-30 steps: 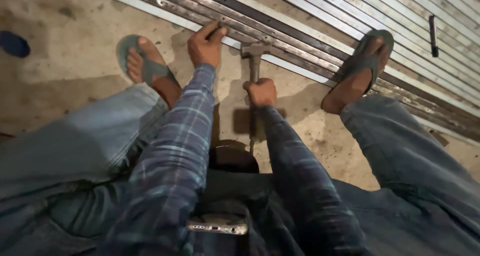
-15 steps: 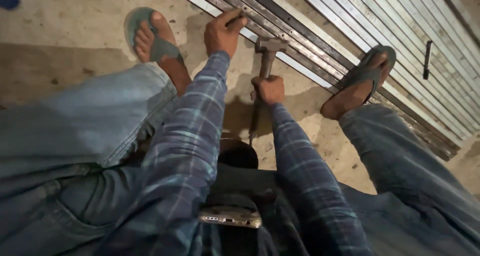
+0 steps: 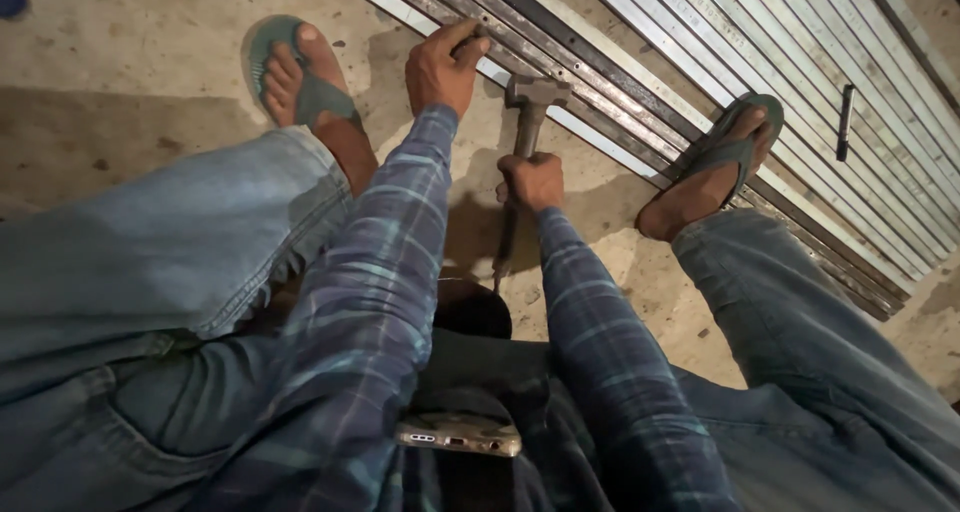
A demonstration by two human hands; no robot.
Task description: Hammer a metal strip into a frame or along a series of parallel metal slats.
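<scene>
One head-worn camera looks steeply down from close above the person's lap — past plaid sleeves and jeans to the concrete floor [image 3: 120, 82]. Metal strips [image 3: 760, 62] cross the upper frame diagonally — no second view.

A slim smartphone [image 3: 458, 437] with a pale silvery edge lies flat on the lap at bottom centre, its screen not visible.

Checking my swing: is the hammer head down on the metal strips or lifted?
Down: the hammer head rests against the metal strips, right hand gripping its handle.
</scene>
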